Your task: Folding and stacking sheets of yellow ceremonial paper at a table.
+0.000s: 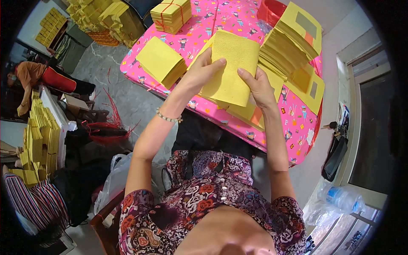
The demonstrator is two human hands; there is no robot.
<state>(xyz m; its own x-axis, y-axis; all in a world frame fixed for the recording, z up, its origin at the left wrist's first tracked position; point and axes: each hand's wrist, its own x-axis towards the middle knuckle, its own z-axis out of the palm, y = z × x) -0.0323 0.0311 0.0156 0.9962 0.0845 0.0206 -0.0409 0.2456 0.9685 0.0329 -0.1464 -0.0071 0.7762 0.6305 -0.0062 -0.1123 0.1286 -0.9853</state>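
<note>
Head view: yellow paper sits between the left hand and right hand, both pinching it, thumbs on top.

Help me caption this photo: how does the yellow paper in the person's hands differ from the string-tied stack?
The yellow paper is held between the left hand and right hand; the string-tied stack rests on the pink tablecloth.
The yellow paper shows no string; the string-tied stack is bound with red string.
The yellow paper curves along its right edge; the string-tied stack lies flat.
Both are yellow and roughly rectangular.
</note>
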